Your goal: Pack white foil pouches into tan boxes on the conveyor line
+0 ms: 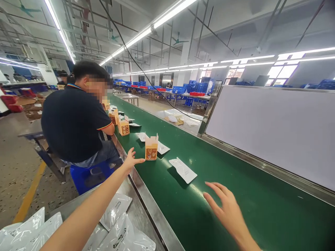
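My left hand (131, 161) stretches out over the belt's near edge, fingers apart and holding nothing. Just beyond its fingertips stands an open-topped orange and brown carton (151, 149), upright with its flaps raised. A white pouch (163, 147) lies behind that carton, partly hidden by it. Over the green conveyor belt (251, 205), my right hand (225, 205) hangs with spread fingers and nothing in them. Nearest to it is a flat white pouch (183, 170) on the belt, up and to the left of the fingers.
Several white pouches (123, 233) lie on the metal table at my lower left. Another carton (124, 126) stands farther up the belt. A person in a dark shirt (73, 118) sits on a blue stool (86, 177) at left. A pale panel (272, 129) borders the belt's far side.
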Demonstrator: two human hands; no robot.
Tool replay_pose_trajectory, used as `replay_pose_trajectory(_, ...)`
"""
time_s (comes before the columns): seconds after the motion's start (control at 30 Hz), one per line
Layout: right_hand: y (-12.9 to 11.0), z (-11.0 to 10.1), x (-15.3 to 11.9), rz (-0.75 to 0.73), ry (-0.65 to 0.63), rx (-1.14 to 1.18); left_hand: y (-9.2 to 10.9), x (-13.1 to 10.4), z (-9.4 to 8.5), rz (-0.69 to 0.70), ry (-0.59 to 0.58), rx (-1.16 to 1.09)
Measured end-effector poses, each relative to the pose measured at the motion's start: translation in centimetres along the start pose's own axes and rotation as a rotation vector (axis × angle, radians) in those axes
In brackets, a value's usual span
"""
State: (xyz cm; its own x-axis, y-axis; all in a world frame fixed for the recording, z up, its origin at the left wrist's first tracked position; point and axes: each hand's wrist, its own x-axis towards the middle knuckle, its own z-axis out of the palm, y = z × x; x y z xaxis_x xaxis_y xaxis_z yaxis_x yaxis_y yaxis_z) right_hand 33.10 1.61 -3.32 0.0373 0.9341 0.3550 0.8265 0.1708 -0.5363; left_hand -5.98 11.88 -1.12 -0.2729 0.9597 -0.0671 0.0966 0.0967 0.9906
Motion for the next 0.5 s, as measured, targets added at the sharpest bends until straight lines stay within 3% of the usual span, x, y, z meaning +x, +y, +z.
replay_pose_trajectory(0.1, 0.0, 6.1, 4.4, 0.135, -0.065, -0.115, 0.1, 2.7, 1.1, 0.052, 0.01, -0.057)
replay_pose_trajectory(0.2, 0.3, 9.6, 6.3, 0.15, -0.129, -0.164, 0.4, 4.8, 3.0, 0.087, -0.016, -0.085)
replay_pose_trajectory(0.37, 0.0, 9.9, 4.9, -0.025, -0.113, -0.093, 0.4, 5.9, 6.1, 0.112, -0.141, -0.098)
replay_pose_trajectory(0.5, -1.3, 8.0, 3.8, -0.116, 0.003, 0.064, 0.1, 3.4, 7.9, 0.227, -0.196, -0.012)
